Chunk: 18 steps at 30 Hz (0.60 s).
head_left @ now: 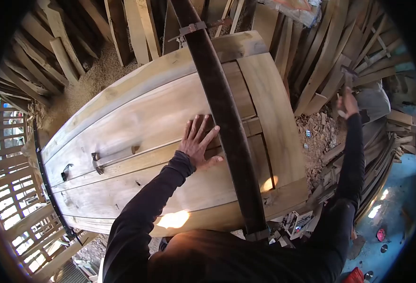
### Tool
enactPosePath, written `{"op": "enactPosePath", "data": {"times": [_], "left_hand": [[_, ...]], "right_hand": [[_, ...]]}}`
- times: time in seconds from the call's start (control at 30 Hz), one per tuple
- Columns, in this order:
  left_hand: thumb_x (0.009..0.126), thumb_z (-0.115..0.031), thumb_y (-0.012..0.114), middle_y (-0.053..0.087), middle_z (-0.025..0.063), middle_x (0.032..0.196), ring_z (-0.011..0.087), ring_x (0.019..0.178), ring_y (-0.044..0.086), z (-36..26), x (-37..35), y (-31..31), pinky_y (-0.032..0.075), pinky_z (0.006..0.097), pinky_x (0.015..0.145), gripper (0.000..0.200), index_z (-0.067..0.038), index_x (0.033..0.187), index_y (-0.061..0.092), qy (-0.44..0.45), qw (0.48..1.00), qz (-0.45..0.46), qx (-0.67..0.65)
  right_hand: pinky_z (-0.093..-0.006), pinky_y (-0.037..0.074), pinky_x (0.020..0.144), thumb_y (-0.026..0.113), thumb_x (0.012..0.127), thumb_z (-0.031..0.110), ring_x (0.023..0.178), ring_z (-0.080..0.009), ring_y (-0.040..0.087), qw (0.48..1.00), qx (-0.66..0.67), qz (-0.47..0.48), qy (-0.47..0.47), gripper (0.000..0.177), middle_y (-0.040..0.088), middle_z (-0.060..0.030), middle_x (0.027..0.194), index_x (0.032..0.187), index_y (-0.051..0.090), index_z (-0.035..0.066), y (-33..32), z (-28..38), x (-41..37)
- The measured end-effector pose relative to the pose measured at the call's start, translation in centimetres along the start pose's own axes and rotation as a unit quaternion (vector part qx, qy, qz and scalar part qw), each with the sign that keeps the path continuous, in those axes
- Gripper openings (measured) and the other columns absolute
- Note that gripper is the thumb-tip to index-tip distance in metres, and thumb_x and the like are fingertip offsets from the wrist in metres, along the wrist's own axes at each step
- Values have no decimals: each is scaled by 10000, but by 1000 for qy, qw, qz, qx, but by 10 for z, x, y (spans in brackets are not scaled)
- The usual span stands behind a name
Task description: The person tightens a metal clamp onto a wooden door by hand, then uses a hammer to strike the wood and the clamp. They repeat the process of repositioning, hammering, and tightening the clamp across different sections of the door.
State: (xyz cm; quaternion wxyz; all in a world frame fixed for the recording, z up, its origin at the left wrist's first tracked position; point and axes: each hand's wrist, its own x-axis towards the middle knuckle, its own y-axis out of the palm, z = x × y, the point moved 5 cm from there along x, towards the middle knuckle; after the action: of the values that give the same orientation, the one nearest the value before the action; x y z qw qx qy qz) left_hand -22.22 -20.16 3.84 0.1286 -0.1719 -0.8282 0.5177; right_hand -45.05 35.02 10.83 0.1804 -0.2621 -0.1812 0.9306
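A large panelled wooden door (165,106) lies flat in front of me. My left hand (198,144) rests on it with the fingers spread, thumb and forefinger close to a long dark metal bar clamp (222,101). That clamp crosses the whole width of the door, and its jaw (192,29) shows at the far edge. Out to the right, past the door's end, my right hand (348,104) is closed around the handle of a hammer (348,73). The hammer's head points away from me and touches nothing that I can make out.
A second dark bar clamp (49,188) spans the door's left end. Small dark metal pieces (96,162) stand on the door. Wooden boards (118,33) lean along the far side. Wood chips (319,134) and a blue floor surface (392,203) lie to the right.
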Motion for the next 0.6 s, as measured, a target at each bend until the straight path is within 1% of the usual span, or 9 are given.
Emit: {"op": "enactPosePath", "data": {"times": [0.03, 0.1, 0.2, 0.27, 0.33, 0.43, 0.5, 0.57, 0.6], "left_hand": [[768, -763, 463, 151, 229, 1541, 462, 1414, 105, 0, 1, -1, 82, 576, 1136, 927, -182, 1471, 302, 1, 1000, -4, -2], [771, -763, 460, 154, 227, 1541, 462, 1413, 105, 1, -2, 0, 82, 576, 1136, 923, -182, 1470, 303, -4, 1000, -8, -3], [772, -762, 458, 160, 228, 1539, 459, 1415, 106, -6, -9, 1, 85, 574, 1136, 913, -187, 1467, 314, 6, 1000, 9, 0], [773, -756, 463, 162, 229, 1538, 457, 1416, 108, 0, 1, 0, 85, 573, 1137, 907, -187, 1464, 319, 4, 1000, -1, 6], [768, -749, 477, 166, 225, 1538, 452, 1417, 111, -1, -4, 0, 85, 571, 1139, 898, -189, 1455, 332, -2, 999, -13, -30], [759, -743, 494, 174, 221, 1536, 449, 1416, 116, -1, 1, -3, 88, 570, 1139, 905, -185, 1452, 329, -5, 1000, -14, -7], [760, -741, 493, 178, 221, 1535, 449, 1415, 122, -2, 2, -3, 91, 570, 1139, 904, -185, 1452, 326, -2, 1000, -18, -11], [759, -741, 495, 180, 220, 1534, 448, 1414, 125, 0, 3, -5, 92, 569, 1139, 904, -187, 1452, 325, -3, 999, -30, -14], [758, -742, 496, 180, 219, 1534, 447, 1414, 125, -2, 1, -4, 93, 568, 1140, 905, -188, 1452, 325, -1, 999, -31, -25]], "right_hand": [[-271, 408, 472, 420, 978, 505, 515, -113, 494, 1000, -27, -7, -10, 466, 510, 2, 658, 880, 574, 75, 9, -2, 12], [-273, 404, 459, 429, 980, 485, 478, -139, 485, 961, -211, 169, -55, 462, 507, -6, 632, 863, 559, 58, 105, 2, -59], [-222, 385, 434, 478, 951, 525, 416, -90, 425, 962, 6, 241, 130, 468, 459, 16, 586, 994, 554, 66, 88, 12, -94], [-202, 379, 422, 469, 952, 533, 451, -57, 430, 982, -11, 173, 81, 469, 454, 29, 623, 1042, 542, 79, 36, -3, -64], [-204, 388, 413, 455, 960, 525, 494, -54, 449, 995, 47, 75, 49, 476, 465, 25, 671, 1060, 544, 69, -20, -5, -38], [-214, 359, 405, 499, 932, 548, 445, -68, 413, 993, 111, -33, 1, 453, 378, 36, 542, 880, 536, 99, -64, -4, 19], [-236, 367, 397, 502, 940, 519, 428, -87, 419, 999, -5, -24, -28, 434, 411, 24, 553, 912, 537, 87, -1, -3, 17], [-258, 375, 390, 505, 947, 490, 410, -106, 425, 976, -140, 160, -46, 416, 444, 12, 563, 944, 538, 76, 105, 5, -63], [-269, 379, 386, 506, 951, 475, 401, -115, 428, 974, -62, 217, 31, 407, 460, 6, 569, 959, 538, 70, 131, 11, -101]]}}
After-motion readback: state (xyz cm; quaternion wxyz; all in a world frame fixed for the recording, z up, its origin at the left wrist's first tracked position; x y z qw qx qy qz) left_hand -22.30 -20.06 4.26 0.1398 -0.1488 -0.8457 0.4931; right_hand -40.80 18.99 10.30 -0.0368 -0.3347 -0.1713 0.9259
